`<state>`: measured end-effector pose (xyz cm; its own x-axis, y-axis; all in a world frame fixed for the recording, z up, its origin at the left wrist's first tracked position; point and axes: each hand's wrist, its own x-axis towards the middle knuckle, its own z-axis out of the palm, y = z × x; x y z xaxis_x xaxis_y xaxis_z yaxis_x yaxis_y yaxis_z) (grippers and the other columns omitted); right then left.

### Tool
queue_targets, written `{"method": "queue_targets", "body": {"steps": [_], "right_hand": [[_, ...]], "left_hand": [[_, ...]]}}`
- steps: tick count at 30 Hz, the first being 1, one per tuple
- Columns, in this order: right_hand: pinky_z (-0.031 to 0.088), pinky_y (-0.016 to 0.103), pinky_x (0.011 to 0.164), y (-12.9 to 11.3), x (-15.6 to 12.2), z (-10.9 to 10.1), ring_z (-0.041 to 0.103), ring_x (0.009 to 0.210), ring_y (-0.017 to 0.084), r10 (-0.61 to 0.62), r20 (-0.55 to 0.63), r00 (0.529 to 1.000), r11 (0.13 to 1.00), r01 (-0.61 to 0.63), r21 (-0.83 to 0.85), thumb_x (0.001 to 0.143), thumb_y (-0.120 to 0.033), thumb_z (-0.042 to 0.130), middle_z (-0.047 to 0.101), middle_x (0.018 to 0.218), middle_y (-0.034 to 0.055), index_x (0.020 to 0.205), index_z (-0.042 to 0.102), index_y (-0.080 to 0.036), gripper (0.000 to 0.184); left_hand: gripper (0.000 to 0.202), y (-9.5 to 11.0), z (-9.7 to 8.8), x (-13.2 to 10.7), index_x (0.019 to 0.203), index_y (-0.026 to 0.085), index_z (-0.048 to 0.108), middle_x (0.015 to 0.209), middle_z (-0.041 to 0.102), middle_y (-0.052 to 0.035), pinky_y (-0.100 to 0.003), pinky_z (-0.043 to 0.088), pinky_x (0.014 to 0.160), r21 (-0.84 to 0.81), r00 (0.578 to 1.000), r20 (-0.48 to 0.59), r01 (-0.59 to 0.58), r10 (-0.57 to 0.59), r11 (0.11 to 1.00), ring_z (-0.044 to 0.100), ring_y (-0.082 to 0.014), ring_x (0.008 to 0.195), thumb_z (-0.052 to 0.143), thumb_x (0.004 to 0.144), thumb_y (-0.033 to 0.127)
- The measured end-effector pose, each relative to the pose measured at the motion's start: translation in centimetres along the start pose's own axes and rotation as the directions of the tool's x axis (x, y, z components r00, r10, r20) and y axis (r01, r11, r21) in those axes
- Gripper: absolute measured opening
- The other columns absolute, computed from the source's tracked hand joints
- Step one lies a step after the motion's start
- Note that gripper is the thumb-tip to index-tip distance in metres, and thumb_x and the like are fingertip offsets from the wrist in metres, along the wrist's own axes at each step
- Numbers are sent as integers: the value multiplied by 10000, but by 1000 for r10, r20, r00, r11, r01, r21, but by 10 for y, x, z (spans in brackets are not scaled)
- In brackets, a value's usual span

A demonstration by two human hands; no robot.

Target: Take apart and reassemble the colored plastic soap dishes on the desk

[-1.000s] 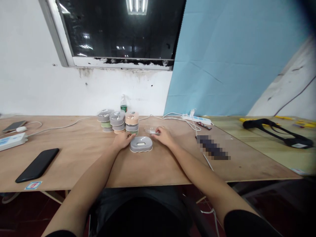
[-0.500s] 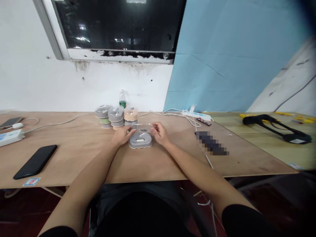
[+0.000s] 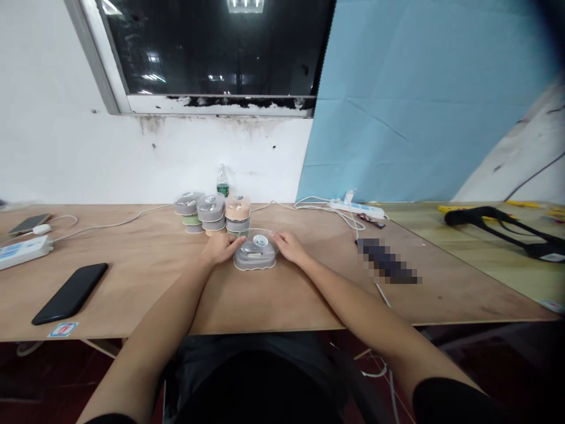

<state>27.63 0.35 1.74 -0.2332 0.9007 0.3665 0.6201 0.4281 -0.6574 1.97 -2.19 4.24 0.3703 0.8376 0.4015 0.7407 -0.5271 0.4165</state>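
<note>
A grey oval box [image 3: 255, 262] with a pale handle-like piece on top sits on the wooden table in front of me. Over it is a clear plastic lid [image 3: 260, 241] bearing a round sticker; whether it is fully seated I cannot tell. My left hand [image 3: 220, 247] grips the lid's left edge, its thumb pointing inward. At the opposite edge, my right hand [image 3: 288, 246] has thumb and fingers closed on the lid. Behind my left hand stand stacked oval boxes with clear lids: grey ones [image 3: 210, 207], a peach one [image 3: 238, 207] and a green one [image 3: 192, 220].
A bottle [image 3: 222, 181] stands behind the stacks. On the left lie a black phone [image 3: 70, 293], another phone [image 3: 30, 224] and a power strip [image 3: 25, 252]. To the right are another power strip [image 3: 359, 208], cables, a blurred-out dark object [image 3: 388, 261] and a black strap-like frame [image 3: 503, 227].
Both hands have brought the clear lid down and toward me, from raised behind the grey box to over it. The whole view has shifted slightly.
</note>
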Motion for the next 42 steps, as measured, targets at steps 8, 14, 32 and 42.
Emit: {"method": "queue_targets", "body": {"steps": [8,14,32,42], "right_hand": [[280,235,518,1,7,9,471,543,132,159,110,981,987,-155,-50,836,-638,403,540,534,13,543,556,-163,579],[260,237,518,2,7,10,439,534,125,125,107,986,989,-115,-87,835,-662,380,487,512,-1,529,512,-169,595],[214,223,508,14,1,-1,328,521,87,-91,217,972,995,97,-19,828,-658,421,346,525,-53,532,420,-181,561],[214,224,516,15,1,-4,317,517,83,-91,245,965,992,110,-64,823,-656,435,352,519,-60,530,425,-179,560]], "left_hand": [[554,-13,4,2,505,174,421,493,413,23,-265,206,485,-44,984,170,61,-53,997,377,-101,482,412,858,601],[557,-16,6,5,465,175,395,471,371,33,-254,215,472,-218,963,260,136,-77,966,333,-89,468,484,809,604],[552,-16,10,3,500,177,397,499,348,51,-241,202,453,-272,975,208,129,-72,954,312,-78,490,624,687,644],[552,-16,14,4,506,177,379,502,332,51,-240,195,456,-256,976,207,122,-69,959,299,-80,498,614,703,636]]}}
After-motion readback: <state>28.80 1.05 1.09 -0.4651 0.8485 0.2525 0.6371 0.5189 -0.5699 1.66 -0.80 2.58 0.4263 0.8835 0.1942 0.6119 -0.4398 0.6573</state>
